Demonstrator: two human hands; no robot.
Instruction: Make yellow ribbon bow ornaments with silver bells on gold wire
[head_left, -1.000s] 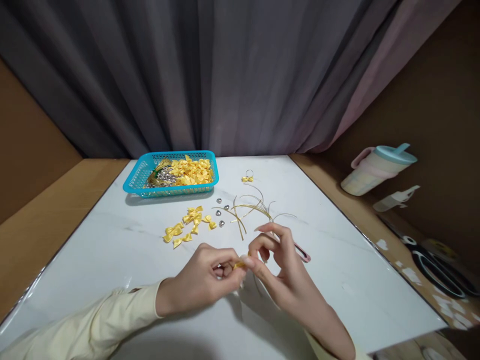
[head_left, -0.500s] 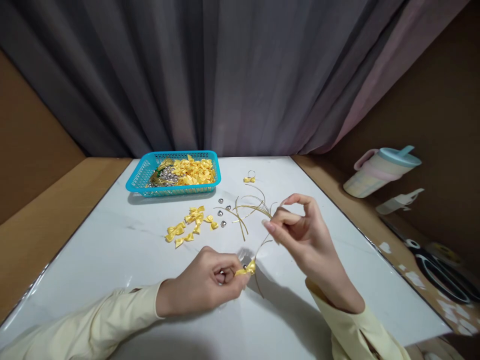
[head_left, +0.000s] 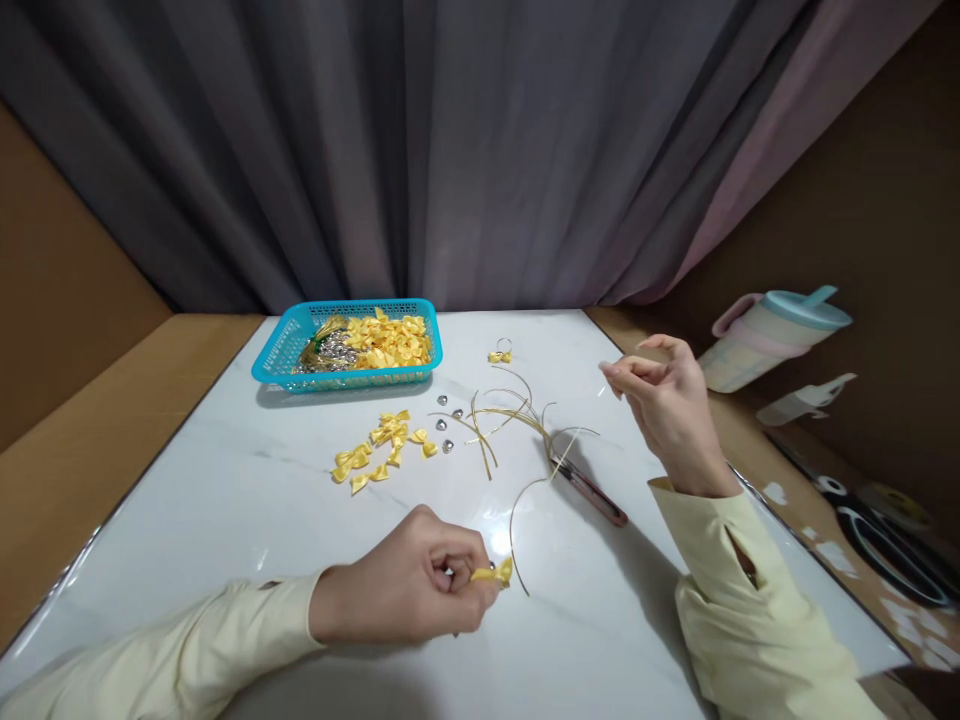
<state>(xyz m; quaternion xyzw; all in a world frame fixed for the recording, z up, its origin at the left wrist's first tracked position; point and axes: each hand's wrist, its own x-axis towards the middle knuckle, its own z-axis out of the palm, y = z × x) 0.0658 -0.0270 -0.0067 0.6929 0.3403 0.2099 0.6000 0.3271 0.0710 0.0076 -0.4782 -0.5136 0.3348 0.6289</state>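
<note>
Carefully, the left hand (head_left: 409, 578) has its thumb and finger clamped on one yellow bow (head_left: 505, 571), low over the white table (head_left: 247, 530). One end of the bow sticks out, probably to leave it free for working. The right hand (head_left: 664, 415) is raised well apart; its thumb and finger are close together, but whether they pinch something thin I cannot tell. A curved cord (head_left: 512, 520) runs just beside the bow; if it is fastened there, I cannot say. More cords (head_left: 506, 412), a cutter (head_left: 589, 490), silver beads (head_left: 442, 425) and loose bows (head_left: 390, 428) lie in separate groups, perhaps for easy picking. Behind them, the blue basket (head_left: 345, 379) keeps a larger supply together.
</note>
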